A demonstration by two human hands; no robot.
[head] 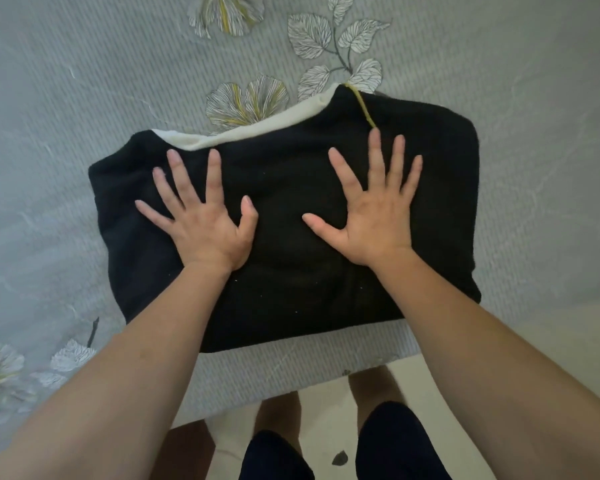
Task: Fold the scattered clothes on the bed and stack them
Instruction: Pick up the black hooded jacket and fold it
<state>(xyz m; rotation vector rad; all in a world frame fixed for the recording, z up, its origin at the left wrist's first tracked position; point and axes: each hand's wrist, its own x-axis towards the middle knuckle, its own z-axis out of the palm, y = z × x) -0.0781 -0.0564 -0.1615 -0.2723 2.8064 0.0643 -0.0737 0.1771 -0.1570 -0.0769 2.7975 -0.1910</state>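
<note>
A folded black garment (pixel 284 278) lies near the front edge of the bed, roughly rectangular. A folded white garment (pixel 257 128) sticks out from under its far edge, with a thin yellow cord (pixel 362 105) running over the black cloth. My left hand (pixel 198 220) lies flat on the left half of the black garment, fingers spread and straight. My right hand (pixel 374 213) lies flat on the right half in the same way. Neither hand grips anything.
The bed (pixel 66 133) has a grey ribbed sheet printed with leaves and flowers. Its front edge (pixel 291 386) runs just below the garment. Pale floor and my legs in dark shorts (pixel 392 441) show beneath.
</note>
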